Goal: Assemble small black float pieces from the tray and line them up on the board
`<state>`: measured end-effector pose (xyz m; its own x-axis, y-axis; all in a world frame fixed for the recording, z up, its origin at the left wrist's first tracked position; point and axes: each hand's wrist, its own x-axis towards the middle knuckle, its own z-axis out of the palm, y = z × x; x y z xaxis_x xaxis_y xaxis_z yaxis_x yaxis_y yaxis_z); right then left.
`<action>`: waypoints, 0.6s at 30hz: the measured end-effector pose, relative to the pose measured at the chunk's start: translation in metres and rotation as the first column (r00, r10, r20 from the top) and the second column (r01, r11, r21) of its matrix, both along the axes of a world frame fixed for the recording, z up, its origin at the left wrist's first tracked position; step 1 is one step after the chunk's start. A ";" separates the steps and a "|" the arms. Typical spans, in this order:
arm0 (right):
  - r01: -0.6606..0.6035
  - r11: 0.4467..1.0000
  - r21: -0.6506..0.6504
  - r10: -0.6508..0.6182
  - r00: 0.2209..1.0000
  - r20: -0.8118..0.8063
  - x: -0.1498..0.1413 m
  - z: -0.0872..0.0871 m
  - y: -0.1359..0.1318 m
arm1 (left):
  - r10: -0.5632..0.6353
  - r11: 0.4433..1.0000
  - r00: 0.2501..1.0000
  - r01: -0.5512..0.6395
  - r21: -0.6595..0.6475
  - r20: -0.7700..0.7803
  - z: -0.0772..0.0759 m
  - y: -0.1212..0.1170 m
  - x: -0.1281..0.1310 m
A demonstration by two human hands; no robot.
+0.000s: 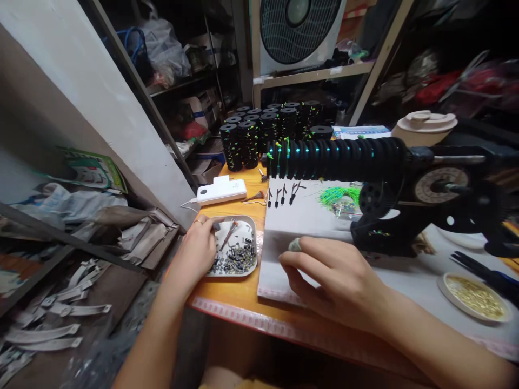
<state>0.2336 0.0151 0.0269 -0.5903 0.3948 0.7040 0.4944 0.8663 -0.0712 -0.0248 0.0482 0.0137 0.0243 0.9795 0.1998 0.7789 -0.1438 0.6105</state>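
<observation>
Tray [255,246] of small dark parts [239,258], on table [237,290], just right of the nearer left hand [198,246], which overlaps its left side, grip untellable; right hand [330,267] farther right, curled over white board [272,265], hold likewise hidden.

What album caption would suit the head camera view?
Left hand at a tray of small parts, right hand over a white sheet.

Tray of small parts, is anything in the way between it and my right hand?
Nothing visible stands between them. The right hand is over the white work surface, and the tray sits to its left. The left hand is at the tray's far side.
</observation>
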 end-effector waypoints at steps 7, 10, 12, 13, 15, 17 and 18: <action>0.014 0.994 -0.110 -0.019 0.999 -0.046 0.001 -0.007 0.003 | -0.013 1.000 0.999 0.012 -0.011 -0.040 0.000 0.025 0.008; -0.017 0.986 -0.164 0.004 0.996 -0.084 0.000 -0.004 0.001 | 0.012 1.000 0.999 -0.014 0.027 0.052 0.004 0.016 0.014; -0.069 0.967 -0.247 0.031 0.987 -0.155 -0.001 0.000 -0.001 | 0.017 0.999 0.987 -0.024 0.038 0.160 0.005 0.002 0.021; -0.104 0.951 -0.292 0.045 0.978 -0.202 -0.002 0.002 -0.002 | 0.012 0.999 0.974 -0.020 0.033 0.228 0.004 -0.007 0.026; -0.166 0.915 -0.367 0.057 0.955 -0.291 -0.004 0.004 -0.004 | -0.015 1.000 0.923 0.011 0.012 0.386 0.000 -0.027 0.038; -0.190 0.891 -0.412 0.036 0.935 -0.354 -0.005 0.005 -0.005 | -0.024 1.000 0.855 0.031 -0.005 0.518 -0.006 -0.046 0.053; -0.185 0.886 -0.425 0.014 0.928 -0.373 -0.006 0.005 -0.006 | -0.022 0.999 0.809 0.037 -0.013 0.588 -0.009 -0.054 0.060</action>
